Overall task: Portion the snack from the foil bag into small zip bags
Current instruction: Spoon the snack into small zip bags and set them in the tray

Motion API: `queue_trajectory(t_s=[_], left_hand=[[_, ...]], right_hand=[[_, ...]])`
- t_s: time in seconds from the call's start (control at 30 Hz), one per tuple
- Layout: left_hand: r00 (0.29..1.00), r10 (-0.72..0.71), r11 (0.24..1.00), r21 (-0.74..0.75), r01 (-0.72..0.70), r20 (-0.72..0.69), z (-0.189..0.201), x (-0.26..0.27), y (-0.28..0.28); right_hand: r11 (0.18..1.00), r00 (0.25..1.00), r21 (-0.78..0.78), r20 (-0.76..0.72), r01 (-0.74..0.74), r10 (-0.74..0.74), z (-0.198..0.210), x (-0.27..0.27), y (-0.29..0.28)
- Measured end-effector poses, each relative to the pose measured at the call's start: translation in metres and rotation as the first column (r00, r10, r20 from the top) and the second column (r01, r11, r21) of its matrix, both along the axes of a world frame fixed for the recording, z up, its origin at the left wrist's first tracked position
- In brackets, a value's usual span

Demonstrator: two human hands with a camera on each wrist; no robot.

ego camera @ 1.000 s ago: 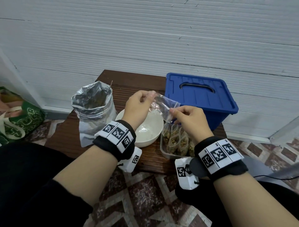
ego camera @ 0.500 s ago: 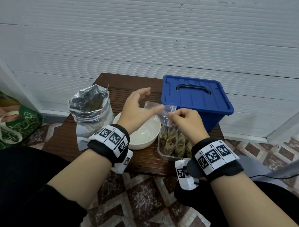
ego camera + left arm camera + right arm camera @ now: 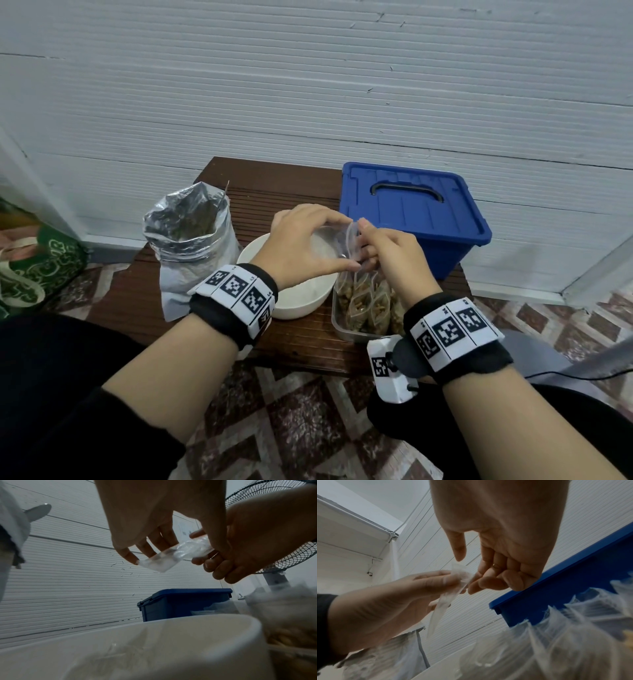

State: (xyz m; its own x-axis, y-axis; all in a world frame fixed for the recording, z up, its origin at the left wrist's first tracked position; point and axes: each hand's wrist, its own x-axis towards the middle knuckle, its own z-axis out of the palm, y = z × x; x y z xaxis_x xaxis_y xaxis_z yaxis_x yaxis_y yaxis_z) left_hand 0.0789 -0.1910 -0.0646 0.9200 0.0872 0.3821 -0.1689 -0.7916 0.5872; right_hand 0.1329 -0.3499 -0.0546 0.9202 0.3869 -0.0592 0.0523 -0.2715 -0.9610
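Both hands hold a small clear empty zip bag (image 3: 348,240) above the white bowl (image 3: 298,301). My left hand (image 3: 339,244) grips it between thumb and fingers from the left. My right hand (image 3: 364,241) pinches its right edge, thumb on top. From the left wrist the zip bag (image 3: 175,554) spans the left fingers (image 3: 130,557) and the right hand (image 3: 257,540). From the right wrist the zip bag (image 3: 460,578) hangs edge-on. The open foil bag (image 3: 191,236) stands at the left, with dark snack inside.
A metal tray (image 3: 342,334) with several filled zip bags (image 3: 363,301) sits right of the bowl. A closed blue lidded box (image 3: 411,205) stands behind it. All rest on a small wooden table (image 3: 274,178) against a white wall. A fan (image 3: 291,540) is at the right.
My left hand, spread open half a second ago, now grips the zip bag. The bag has turned from flat to nearly edge-on, and both hands have drawn closer together.
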Motion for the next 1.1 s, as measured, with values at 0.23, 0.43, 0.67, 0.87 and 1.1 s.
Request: queue_trajectory(t_s=[0.23, 0.43, 0.67, 0.87, 1.1], left_hand=[[0.998, -0.022, 0.993, -0.112, 0.028, 0.052, -0.001, 0.001, 0.005], [0.999, 0.000, 0.990, -0.139, 0.007, 0.053, -0.002, 0.001, 0.004], [0.999, 0.030, 0.980, -0.195, -0.028, 0.010, 0.003, -0.004, 0.005], [0.997, 0.079, 0.967, -0.243, -0.072, 0.019, 0.016, -0.010, 0.012], [0.981, 0.168, 0.913, -0.391, -0.119, 0.094, 0.038, -0.023, 0.032]], right_hand=[[1.000, 0.999, 0.000, 0.036, 0.003, -0.003, 0.003, -0.001, -0.004], [0.998, 0.992, -0.043, 0.123, 0.044, -0.038, 0.003, 0.001, -0.004], [0.996, 0.990, -0.063, 0.129, 0.058, -0.050, 0.004, -0.001, -0.002], [0.995, 0.984, -0.093, 0.180, 0.030, -0.013, 0.014, -0.008, 0.003], [0.994, 0.980, -0.098, 0.193, -0.037, 0.056, 0.032, -0.015, 0.032]])
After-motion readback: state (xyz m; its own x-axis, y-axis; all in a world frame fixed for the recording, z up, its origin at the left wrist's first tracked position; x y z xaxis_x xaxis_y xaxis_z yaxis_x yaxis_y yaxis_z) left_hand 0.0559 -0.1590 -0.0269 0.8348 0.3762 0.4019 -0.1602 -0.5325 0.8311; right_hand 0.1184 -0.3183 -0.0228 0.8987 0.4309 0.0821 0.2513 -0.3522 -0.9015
